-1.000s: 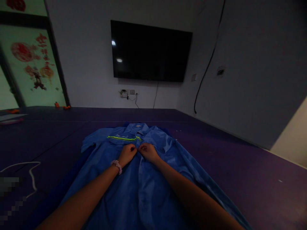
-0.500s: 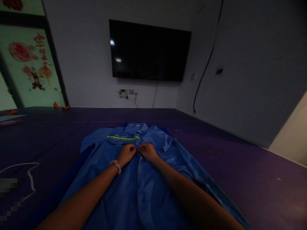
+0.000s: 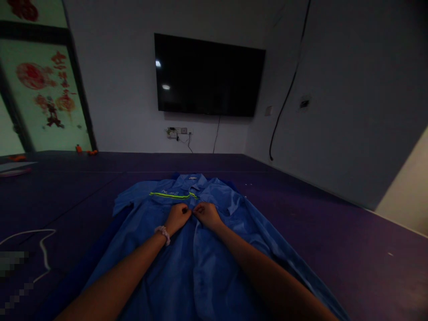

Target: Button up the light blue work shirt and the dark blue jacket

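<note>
A blue shirt (image 3: pixel 167 267) with a collar and a yellow-green stripe across the chest lies spread on the purple floor, its collar end away from me. My left hand (image 3: pixel 178 217), with a pale scrunchie (image 3: pixel 162 233) on the wrist, pinches the shirt's front edge just below the stripe. Right beside it my right hand (image 3: pixel 207 214) is closed on the same front opening, fingertips nearly meeting those of the left. Any button between the fingers is too small to make out. Darker blue cloth (image 3: pixel 100 249) shows from under the shirt on the left.
A white cable (image 3: pixel 43 249) lies on the floor (image 3: pixel 317 232) at the left, near a blurred-out patch. A large dark television (image 3: pixel 209 76) hangs on the far wall above sockets (image 3: pixel 180 131). Down the right wall runs a black cable (image 3: pixel 284 100). Small orange things (image 3: pixel 92 152) lie by the glass door (image 3: pixel 50 98).
The whole view has shifted slightly, so everything sits a little lower. Both hands stay pinched at the same spot on the shirt's front.
</note>
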Tool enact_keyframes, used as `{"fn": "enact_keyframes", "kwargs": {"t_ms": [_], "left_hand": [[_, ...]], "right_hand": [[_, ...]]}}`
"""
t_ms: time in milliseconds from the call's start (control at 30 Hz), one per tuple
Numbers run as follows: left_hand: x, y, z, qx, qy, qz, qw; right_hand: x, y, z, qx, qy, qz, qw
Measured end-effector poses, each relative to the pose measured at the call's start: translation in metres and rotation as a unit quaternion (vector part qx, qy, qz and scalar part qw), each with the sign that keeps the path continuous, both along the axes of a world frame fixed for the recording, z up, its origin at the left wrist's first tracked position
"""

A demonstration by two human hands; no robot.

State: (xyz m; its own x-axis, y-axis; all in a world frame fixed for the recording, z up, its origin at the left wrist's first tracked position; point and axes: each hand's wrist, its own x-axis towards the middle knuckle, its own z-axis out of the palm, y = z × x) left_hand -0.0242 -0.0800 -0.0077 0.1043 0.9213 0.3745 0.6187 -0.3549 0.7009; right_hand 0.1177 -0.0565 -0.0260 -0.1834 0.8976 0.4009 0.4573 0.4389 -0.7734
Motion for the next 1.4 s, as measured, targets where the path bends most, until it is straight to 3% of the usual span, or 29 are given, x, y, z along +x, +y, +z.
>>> {"fn": "enact_keyframes", "kwargs": {"t_ms": [1400], "left_hand": [[0.0001,-0.0033,0.0027,-0.007,-0.001,0.008,1.000]], "right_hand": [[-0.0014,-0.0003,0.0016,0.005,-0.009,0.006,1.000]]}}
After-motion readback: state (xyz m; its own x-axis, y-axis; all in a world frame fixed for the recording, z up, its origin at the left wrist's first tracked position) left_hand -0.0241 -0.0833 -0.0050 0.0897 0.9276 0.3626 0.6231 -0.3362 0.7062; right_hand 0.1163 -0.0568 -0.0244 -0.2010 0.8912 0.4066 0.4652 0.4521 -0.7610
